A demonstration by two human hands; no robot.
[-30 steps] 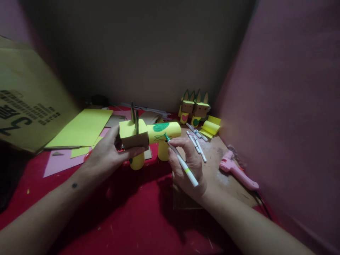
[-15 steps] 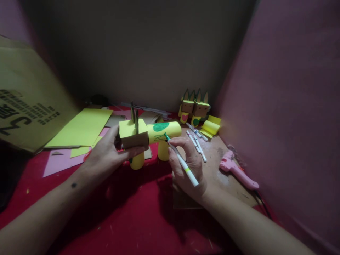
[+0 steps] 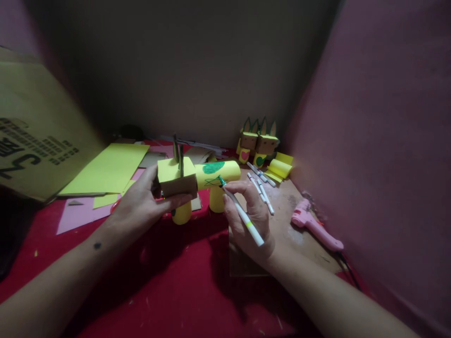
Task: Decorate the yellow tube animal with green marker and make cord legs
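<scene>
My left hand [image 3: 150,195] is wrapped round the boxy head of a yellow paper-and-cardboard toy animal [image 3: 178,171], lifted above the red surface. The toy has upright ears, a tube body and tube legs. A filled green patch [image 3: 213,167] covers the top of its body, and thin dark outlines run along the side below. In my right hand [image 3: 248,218] is a white marker [image 3: 244,216] with a yellow-green band, pinched like a pen. Its green tip touches, or nearly touches, the side of the body beside the outlines.
A pink glue gun [image 3: 313,225] lies on a brown board [image 3: 289,234], near several white markers [image 3: 262,192]. Two finished-looking cardboard animals [image 3: 259,143] stand at the back by folded yellow paper [image 3: 281,167]. Yellow sheets [image 3: 109,169], pink paper [image 3: 77,216] and a large carton [image 3: 42,122] are at left.
Hardly anything differs. Both hands, the toy animal and the marker keep nearly the same places, with only a very slight shift of the marker.
</scene>
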